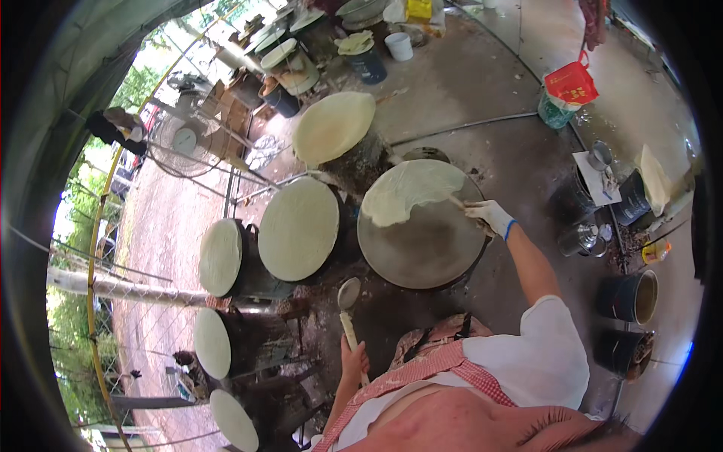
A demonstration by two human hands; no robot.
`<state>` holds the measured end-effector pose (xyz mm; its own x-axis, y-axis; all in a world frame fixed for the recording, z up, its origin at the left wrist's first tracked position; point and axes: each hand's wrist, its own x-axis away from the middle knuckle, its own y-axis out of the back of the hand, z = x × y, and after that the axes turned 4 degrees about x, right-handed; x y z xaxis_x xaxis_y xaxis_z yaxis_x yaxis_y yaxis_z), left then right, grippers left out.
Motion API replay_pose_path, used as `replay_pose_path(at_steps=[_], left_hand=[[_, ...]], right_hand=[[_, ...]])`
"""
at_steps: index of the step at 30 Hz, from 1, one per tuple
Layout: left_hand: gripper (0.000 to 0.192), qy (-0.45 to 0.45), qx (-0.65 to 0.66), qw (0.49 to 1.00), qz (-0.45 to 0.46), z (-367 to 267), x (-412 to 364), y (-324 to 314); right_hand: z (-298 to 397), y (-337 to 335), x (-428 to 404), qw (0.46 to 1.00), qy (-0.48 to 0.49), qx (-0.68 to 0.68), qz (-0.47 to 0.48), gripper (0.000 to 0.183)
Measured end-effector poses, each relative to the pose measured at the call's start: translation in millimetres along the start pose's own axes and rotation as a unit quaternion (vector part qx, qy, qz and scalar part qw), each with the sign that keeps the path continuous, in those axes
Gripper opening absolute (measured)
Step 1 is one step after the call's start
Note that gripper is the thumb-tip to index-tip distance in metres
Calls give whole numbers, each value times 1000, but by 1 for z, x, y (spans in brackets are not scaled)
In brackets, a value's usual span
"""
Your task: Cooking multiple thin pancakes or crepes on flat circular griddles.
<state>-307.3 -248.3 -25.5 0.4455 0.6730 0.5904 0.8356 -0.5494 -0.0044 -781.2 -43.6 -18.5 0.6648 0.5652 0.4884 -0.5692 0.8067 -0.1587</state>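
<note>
My right hand (pixel 490 217), in a white glove with a blue cuff, grips a wooden spreader (pixel 455 201) over a large round griddle (pixel 423 248). Pale batter (pixel 409 186) covers the griddle's far part; its near part is bare and grey. My left hand (pixel 354 359), ungloved, holds the wrapped handle of a ladle (pixel 349 292), whose bowl lies left of the griddle's near edge. Left of the griddle, a second round griddle (pixel 299 229) is fully coated in batter. Beyond it stands another one carrying a pale round sheet (pixel 334 129).
More coated round griddles (pixel 220 257) line the left side. A fan (pixel 183 140) stands behind them. On the right are dark buckets (pixel 627 296), a metal flask (pixel 579 238) and a red bag (pixel 570 83) on a green bucket. A white bucket (pixel 399 46) stands at the back.
</note>
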Motion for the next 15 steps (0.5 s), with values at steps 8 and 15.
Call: replay_pose_path(at_steps=[8, 15], left_hand=[[39, 159, 136, 977, -40, 29, 22, 13], [30, 172, 213, 959, -75, 40, 24, 20]], right_hand=[[-30, 49, -3, 962, -26, 209, 172, 40], [34, -23, -3, 954, -109, 209, 187, 40]])
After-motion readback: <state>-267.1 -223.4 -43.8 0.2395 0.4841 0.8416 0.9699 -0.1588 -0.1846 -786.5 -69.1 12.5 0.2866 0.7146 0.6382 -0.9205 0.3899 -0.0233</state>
